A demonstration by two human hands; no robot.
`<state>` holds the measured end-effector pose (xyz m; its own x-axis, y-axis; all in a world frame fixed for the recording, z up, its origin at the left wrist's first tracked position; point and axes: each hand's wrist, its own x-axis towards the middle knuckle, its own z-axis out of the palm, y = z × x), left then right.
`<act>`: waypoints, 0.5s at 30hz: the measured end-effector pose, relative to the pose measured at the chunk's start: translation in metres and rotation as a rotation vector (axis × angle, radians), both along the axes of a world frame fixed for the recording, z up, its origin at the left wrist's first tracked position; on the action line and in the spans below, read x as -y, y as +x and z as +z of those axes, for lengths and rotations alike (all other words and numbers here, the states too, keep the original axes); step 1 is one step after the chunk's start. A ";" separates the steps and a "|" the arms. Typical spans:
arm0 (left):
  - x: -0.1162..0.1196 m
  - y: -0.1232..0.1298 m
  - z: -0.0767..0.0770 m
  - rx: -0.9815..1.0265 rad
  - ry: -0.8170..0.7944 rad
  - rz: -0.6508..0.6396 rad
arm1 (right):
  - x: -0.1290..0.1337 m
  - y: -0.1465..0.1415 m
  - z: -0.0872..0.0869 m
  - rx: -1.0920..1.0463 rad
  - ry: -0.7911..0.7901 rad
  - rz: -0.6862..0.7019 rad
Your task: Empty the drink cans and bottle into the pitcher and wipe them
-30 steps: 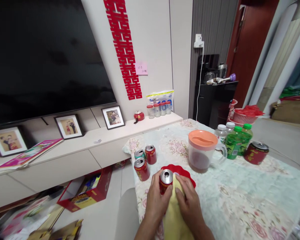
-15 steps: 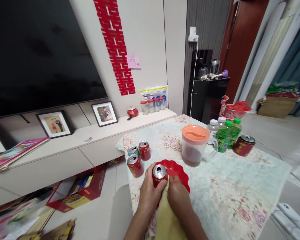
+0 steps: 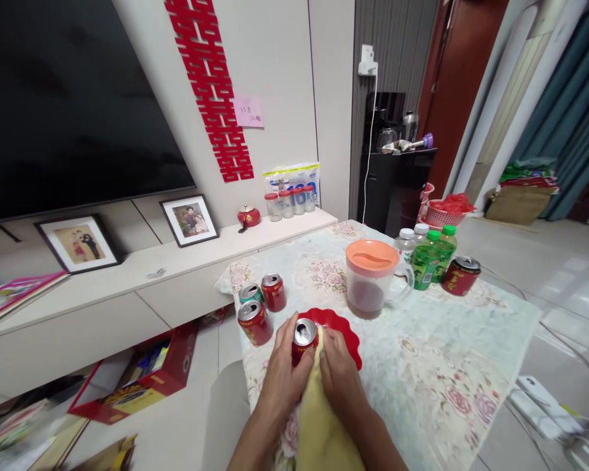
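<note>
A home living room — big wall television point(image 3: 69, 98), framed family photos point(image 3: 189, 220), floral-clothed table point(image 3: 422, 353).

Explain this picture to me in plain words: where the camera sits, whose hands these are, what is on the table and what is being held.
The camera sits on a person's head, looking forward and down, so both hands are theirs. The left hand grips a red can; the right hand presses a yellow cloth against it. Behind the can lies a red plate on a floral tablecloth. Three more cans stand left; a pitcher with an orange lid, green bottles and another can stand farther back.
</note>
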<state>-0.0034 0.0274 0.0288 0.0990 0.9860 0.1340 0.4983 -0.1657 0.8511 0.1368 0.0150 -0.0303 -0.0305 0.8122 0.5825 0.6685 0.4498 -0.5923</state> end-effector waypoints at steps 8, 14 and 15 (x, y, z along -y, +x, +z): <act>-0.001 -0.006 -0.003 -0.022 0.002 -0.026 | -0.010 -0.001 -0.020 0.086 -0.110 -0.100; -0.001 -0.005 -0.002 0.040 0.016 0.011 | -0.008 -0.001 -0.018 0.046 -0.028 -0.110; -0.002 -0.004 -0.002 0.057 0.016 0.017 | -0.006 0.000 -0.016 0.031 -0.002 -0.100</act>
